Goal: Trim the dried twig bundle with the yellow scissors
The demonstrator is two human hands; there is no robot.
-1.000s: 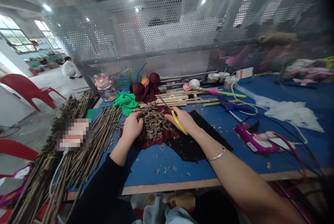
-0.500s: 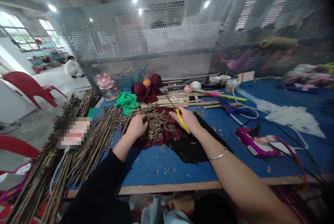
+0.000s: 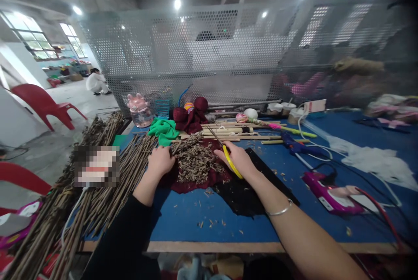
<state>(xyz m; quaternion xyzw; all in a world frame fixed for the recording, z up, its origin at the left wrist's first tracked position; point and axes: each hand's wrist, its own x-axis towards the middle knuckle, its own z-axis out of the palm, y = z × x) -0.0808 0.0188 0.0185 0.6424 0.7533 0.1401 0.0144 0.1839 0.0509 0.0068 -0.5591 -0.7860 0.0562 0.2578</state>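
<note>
My right hand [image 3: 240,158] is closed around yellow-handled scissors [image 3: 232,162], their slim dark blades pointing away and to the left. Just left of the blades lies a heap of dry brown plant clippings [image 3: 199,158] on a dark red cloth [image 3: 187,185]. My left hand [image 3: 160,161] is at the heap's left edge, beside the tips of a spread of thin brown stalks [image 3: 122,175]. Its fingers are curled and partly hidden, so what they grip cannot be made out. Black cloth [image 3: 240,193] lies under my right wrist.
Left of the table stands a thick stalk bundle [image 3: 42,223]. Behind the heap are green cloth [image 3: 163,129], dark red wrapped balls [image 3: 200,105] and pale rods [image 3: 225,132]. A blue glue gun [image 3: 292,143], purple power strip [image 3: 329,195] and cords occupy the right. Perforated metal panel [image 3: 196,58] closes the back.
My left hand has moved left from the heap to the stalks, and the stalk that stood by it no longer shows there. The scissors stay in my right hand; the view shifted slightly.
</note>
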